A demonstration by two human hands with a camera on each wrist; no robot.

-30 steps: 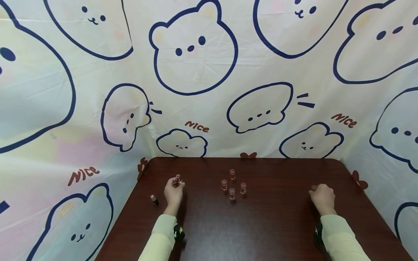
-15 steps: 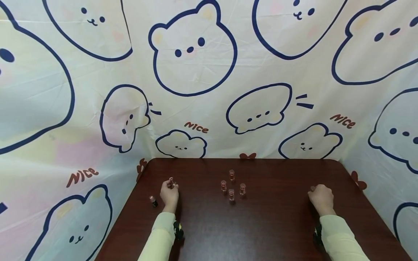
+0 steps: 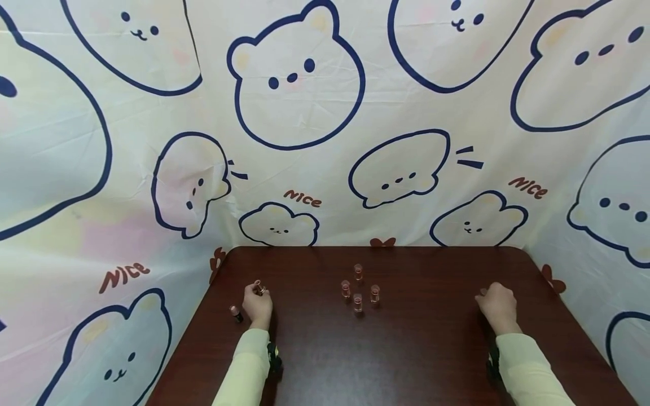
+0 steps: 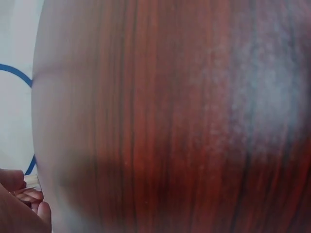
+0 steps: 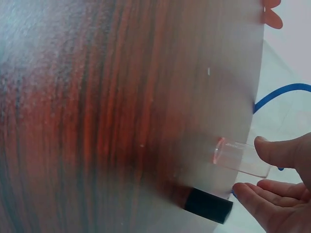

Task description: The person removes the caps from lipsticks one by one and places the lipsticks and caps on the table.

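Note:
In the head view my left hand (image 3: pixel 258 306) pinches a small clear, pinkish glass (image 3: pixel 259 287), tilted, near the table's left side. A pale bit of that glass (image 4: pixel 31 181) shows between thumb and fingers in the left wrist view. Left of this hand is a short black piece with a pale pink top (image 3: pixel 236 314). On the right side of the table, my right hand (image 3: pixel 497 307) has curled fingers. The right wrist view shows its thumb against a small clear glass (image 5: pixel 240 158); the fingers' contact is partly hidden. A black cylinder (image 5: pixel 209 205) lies below that glass, apart from the fingertips.
Between the hands, several small pinkish glasses (image 3: pixel 358 303) stand grouped on the dark brown table (image 3: pixel 386 355). A cloth (image 3: pixel 299 113) printed with blue-outlined bears hangs behind the table and along both sides.
My left hand has moved left and slightly nearer with its glass, toward the black piece. My right hand and the grouped glasses have kept their places; the head view has shifted slightly.

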